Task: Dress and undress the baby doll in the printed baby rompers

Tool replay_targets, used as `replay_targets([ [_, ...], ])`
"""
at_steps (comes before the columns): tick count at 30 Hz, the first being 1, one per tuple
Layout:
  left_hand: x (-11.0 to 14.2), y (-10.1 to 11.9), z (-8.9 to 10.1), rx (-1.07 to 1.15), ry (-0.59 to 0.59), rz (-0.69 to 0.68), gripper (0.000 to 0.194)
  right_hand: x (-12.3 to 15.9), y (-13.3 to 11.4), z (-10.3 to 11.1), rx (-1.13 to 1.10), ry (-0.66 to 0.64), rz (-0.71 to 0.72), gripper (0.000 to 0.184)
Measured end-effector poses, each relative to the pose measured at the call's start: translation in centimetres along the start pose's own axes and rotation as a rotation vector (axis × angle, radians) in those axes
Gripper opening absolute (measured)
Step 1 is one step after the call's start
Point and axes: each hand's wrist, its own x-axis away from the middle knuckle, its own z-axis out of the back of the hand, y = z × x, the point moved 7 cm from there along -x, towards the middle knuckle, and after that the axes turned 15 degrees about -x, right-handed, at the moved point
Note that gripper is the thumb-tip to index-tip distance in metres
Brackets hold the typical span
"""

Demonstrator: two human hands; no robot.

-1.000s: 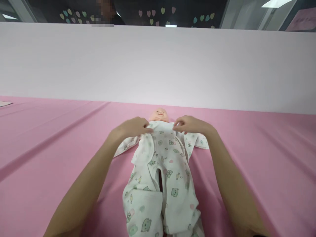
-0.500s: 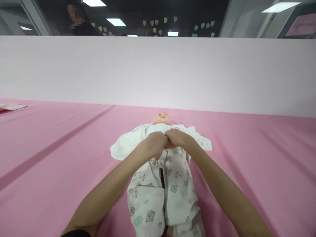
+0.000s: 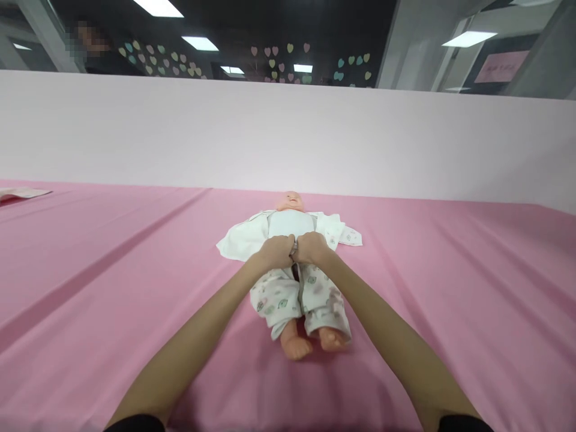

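Observation:
A baby doll lies on its back on the pink sheet, head away from me. It wears a white romper printed with small animals; the top lies spread open to both sides and its bare feet stick out of the legs. My left hand and my right hand meet at the doll's waist, knuckles together. Both are closed, pinching the romper's front edges.
A low white partition runs across behind the sheet. A pale cloth or paper lies at the far left edge. Beyond the partition a person's head shows, in front of a dark wall with paper hearts.
My hands slid from the doll's chest down to its waist, gripping the romper. The view has pulled back and the doll's bare feet now show.

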Motion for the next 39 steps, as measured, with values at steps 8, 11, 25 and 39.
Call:
replay_targets([
  [8, 6.9, 3.5, 0.0, -0.088, 0.337, 0.151, 0.033, 7.7, 1.0, -2.2, -0.108, 0.281, -0.093, 0.042],
  [11, 7.8, 3.2, 0.1, -0.045, 0.324, 0.206, 0.038, 9.4, 1.6, -3.2, -0.275, 0.233, -0.068, 0.058],
  [25, 10.7, 3.3, -0.7, 0.091, 0.356, 0.121, 0.032, 11.6, 0.0, -1.9, -0.184, 0.353, -0.22, 0.024],
  [39, 12.9, 5.1, -0.7, 0.437, 0.234, 0.081, 0.022, 16.1, 0.7, -2.9, -0.498, 0.475, -0.101, 0.026],
])
